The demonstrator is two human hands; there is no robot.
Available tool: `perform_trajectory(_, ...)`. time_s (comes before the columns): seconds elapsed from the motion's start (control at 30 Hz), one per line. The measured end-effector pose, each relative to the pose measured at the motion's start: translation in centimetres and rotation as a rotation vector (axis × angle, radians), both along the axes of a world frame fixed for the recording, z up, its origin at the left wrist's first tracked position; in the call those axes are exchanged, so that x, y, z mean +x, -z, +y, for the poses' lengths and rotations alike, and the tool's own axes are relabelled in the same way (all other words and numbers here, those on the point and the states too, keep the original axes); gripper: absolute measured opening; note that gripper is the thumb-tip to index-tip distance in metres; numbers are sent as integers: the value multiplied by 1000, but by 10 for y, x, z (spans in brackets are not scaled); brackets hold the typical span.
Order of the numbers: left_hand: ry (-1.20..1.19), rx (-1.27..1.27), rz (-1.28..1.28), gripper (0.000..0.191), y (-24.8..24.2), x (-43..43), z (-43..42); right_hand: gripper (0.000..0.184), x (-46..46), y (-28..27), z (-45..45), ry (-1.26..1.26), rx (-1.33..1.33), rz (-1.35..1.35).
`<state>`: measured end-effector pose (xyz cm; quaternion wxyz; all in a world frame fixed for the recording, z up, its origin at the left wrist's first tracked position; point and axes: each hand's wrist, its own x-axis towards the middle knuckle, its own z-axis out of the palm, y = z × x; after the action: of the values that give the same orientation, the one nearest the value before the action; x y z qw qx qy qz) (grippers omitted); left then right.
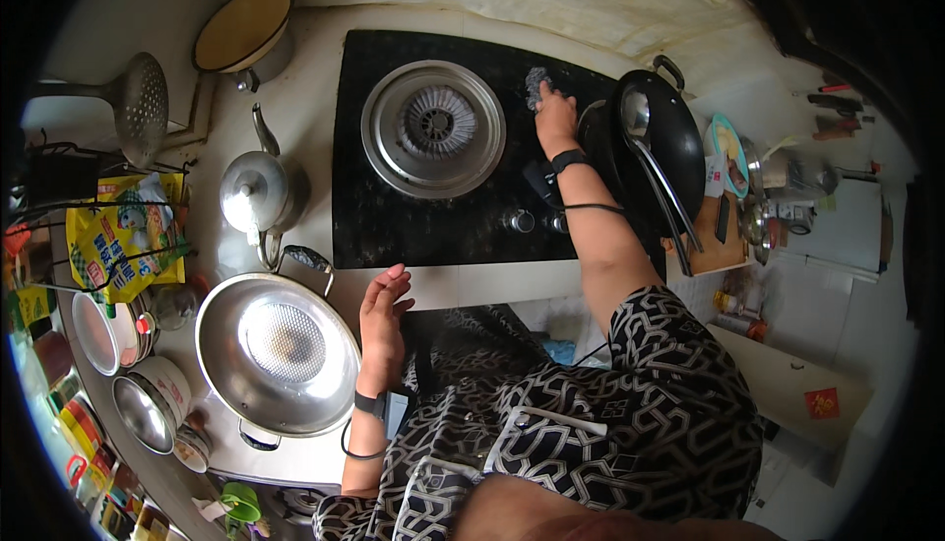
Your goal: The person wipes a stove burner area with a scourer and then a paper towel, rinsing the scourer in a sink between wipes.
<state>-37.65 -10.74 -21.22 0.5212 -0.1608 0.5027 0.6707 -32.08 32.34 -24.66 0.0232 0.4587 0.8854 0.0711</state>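
Note:
My right hand is on the black gas cooktop, between the burner and the wok. Its fingers grip and press a grey steel wool scrubber against the dark surface near the back edge. The burner, ringed by a round metal drip tray, lies to the left of that hand. Just in front of the cooktop's front edge, my left hand hovers with loosely bent fingers and nothing in it. Beside it sits a large stainless steel pan with two handles.
A black wok with a metal ladle in it stands right of my right arm. A metal kettle and a yellow-lined pot stand to the left. Bowls and a wire rack line the far left.

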Motion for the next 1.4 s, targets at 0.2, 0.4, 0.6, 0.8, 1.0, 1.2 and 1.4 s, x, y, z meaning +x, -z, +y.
perform_trajectory(0.2,-23,-40,18,30,5,-4,4,39,-22,-10,44,136,25,62)
perform_trajectory(0.4,-20,1,-16,29,8,-9,17,40,4,-11,-24,-61,-4,13)
perform_trajectory(0.6,-52,37,-9,28,13,-15,24,42,20,-4,-43,-152,-64,130)
perform_trajectory(0.8,-59,3,-18,27,14,-18,16,39,-15,0,23,4,122,86)
perform_trajectory(1.0,-46,13,0,28,19,-17,13,38,-9,-2,27,-38,111,74)
perform_trajectory(1.2,-49,38,7,30,15,-23,18,43,29,-11,-82,-237,-82,184)
perform_trajectory(1.4,-28,22,-5,30,19,-23,16,42,18,-6,-45,-245,-44,169)
